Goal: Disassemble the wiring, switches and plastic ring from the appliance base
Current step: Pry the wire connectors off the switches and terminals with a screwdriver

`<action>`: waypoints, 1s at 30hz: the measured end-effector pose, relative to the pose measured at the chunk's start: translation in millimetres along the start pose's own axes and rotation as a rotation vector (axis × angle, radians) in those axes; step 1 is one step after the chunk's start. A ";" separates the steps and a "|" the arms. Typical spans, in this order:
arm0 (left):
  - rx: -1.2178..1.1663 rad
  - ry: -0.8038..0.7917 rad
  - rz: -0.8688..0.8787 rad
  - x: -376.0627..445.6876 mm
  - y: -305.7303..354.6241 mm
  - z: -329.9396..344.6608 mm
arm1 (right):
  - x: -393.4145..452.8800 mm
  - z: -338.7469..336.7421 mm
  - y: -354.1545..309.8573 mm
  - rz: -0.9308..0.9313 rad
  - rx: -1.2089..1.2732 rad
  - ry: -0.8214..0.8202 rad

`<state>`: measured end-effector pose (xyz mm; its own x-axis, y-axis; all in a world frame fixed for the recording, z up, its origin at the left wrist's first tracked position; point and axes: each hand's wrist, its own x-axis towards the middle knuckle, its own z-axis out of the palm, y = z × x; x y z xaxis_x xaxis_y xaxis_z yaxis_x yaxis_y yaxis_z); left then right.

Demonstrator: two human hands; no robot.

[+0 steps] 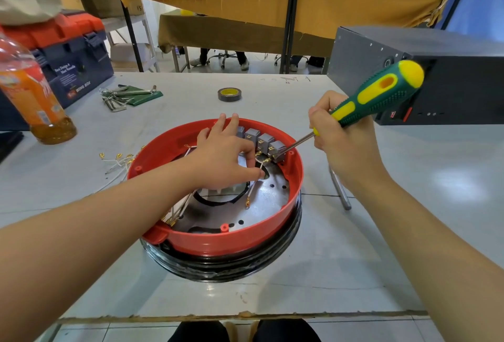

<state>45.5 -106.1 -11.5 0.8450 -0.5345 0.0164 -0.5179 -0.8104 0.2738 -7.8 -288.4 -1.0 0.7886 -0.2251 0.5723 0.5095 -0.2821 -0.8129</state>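
A red plastic ring sits on a black appliance base with a silver metal plate inside. Grey switches line its far wall, with white wires tipped in gold. The screwdriver handle is green and yellow. The tabletop is pale grey. A toolbox is blue with an orange lid.

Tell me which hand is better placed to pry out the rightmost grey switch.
The right hand: it grips the screwdriver, whose tip is at that switch. The left hand rests inside the red ring.
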 end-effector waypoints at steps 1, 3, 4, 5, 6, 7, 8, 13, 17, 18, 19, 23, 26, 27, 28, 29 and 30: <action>0.002 0.001 0.000 0.0 -0.1 -0.1 | 2.0 -0.8 0.8 0.023 0.019 -0.006; 0.006 0.001 0.001 -0.3 0.2 -0.2 | 4.6 -2.3 1.9 0.046 0.024 -0.022; 0.008 0.002 0.002 -0.3 0.4 -0.3 | 5.5 -2.7 1.6 0.052 0.031 -0.029; 0.009 0.002 0.003 -0.4 0.7 -0.4 | 6.4 -3.1 1.3 0.059 0.049 -0.028; 0.010 0.001 0.003 -0.6 1.3 -0.5 | 6.9 -3.0 1.8 0.075 0.078 -0.023; 0.010 0.001 0.004 -0.8 1.8 -0.7 | 6.4 -2.1 3.0 0.106 0.109 -0.013; 0.010 0.000 0.003 -1.0 2.2 -0.8 | 4.9 0.4 5.2 0.149 0.139 -0.009; 0.002 -0.001 0.006 -1.4 0.4 -1.1 | -7.7 16.8 13.9 0.181 0.053 -0.023; 0.004 -0.012 0.002 -1.8 1.5 -2.0 | -0.6 3.3 2.3 0.105 0.079 0.083; 0.006 -0.015 0.001 -1.8 1.9 -2.1 | -1.8 0.8 0.7 0.082 0.063 0.096; 0.006 -0.018 0.001 -1.9 2.2 -2.1 | -4.4 -0.6 -0.1 0.060 0.038 0.111; 0.009 -0.016 0.002 -2.0 2.7 -2.0 | -12.5 1.5 -2.6 -0.037 -0.056 0.139; 0.011 -0.012 0.003 -1.7 2.5 -1.5 | -16.6 4.9 -3.4 -0.096 -0.133 0.140; 0.012 -0.010 0.004 -1.5 2.5 -1.3 | -18.2 4.8 -2.9 -0.114 -0.152 0.140; 0.014 -0.009 0.006 -1.5 2.5 -1.1 | -20.3 4.3 -2.7 -0.132 -0.169 0.133; 0.016 -0.009 0.006 -1.5 2.5 -1.0 | -22.4 4.2 -2.6 -0.148 -0.186 0.118; 0.019 -0.008 0.005 -1.3 2.2 -1.0 | -24.4 4.5 -2.9 -0.163 -0.205 0.099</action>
<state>43.3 -106.9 -10.0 0.8412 -0.5407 0.0097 -0.5249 -0.8120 0.2552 -27.0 -277.9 -13.1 0.6589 -0.2487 0.7099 0.5387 -0.5027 -0.6761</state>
